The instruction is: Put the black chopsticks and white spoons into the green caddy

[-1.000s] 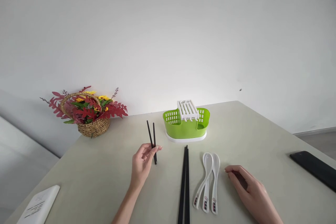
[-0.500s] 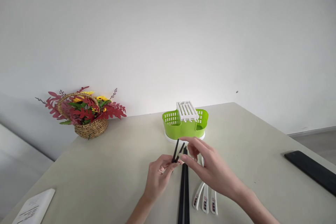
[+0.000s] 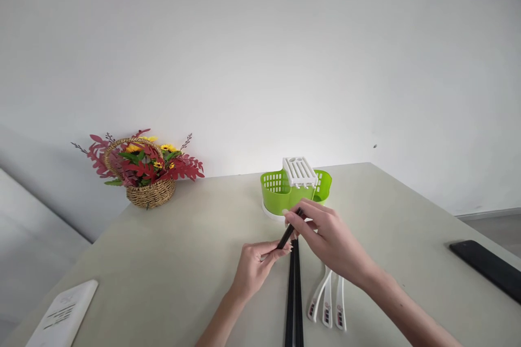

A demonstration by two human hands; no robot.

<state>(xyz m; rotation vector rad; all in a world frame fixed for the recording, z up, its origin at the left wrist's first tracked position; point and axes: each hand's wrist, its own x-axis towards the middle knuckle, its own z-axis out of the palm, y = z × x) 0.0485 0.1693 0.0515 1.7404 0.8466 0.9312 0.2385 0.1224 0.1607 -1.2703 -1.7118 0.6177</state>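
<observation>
My left hand (image 3: 255, 267) pinches the lower end of a pair of black chopsticks (image 3: 288, 232), which tilt up to the right. My right hand (image 3: 330, 241) grips the same pair near its upper end, just in front of the green cutlery holder (image 3: 280, 195) with its white slotted insert (image 3: 300, 171). More black chopsticks (image 3: 294, 293) lie flat on the table below both hands. Three white spoons (image 3: 328, 303) rest to their right, partly under my right forearm.
A wicker basket of red leaves and yellow flowers (image 3: 148, 171) stands at the back left. A white booklet (image 3: 63, 317) lies at the near left edge. A black flat device (image 3: 486, 268) sits at the right edge of the beige table (image 3: 183, 260).
My left hand carried the held chopsticks from the left toward the centre. My right hand lifted off the table and took hold of their upper end.
</observation>
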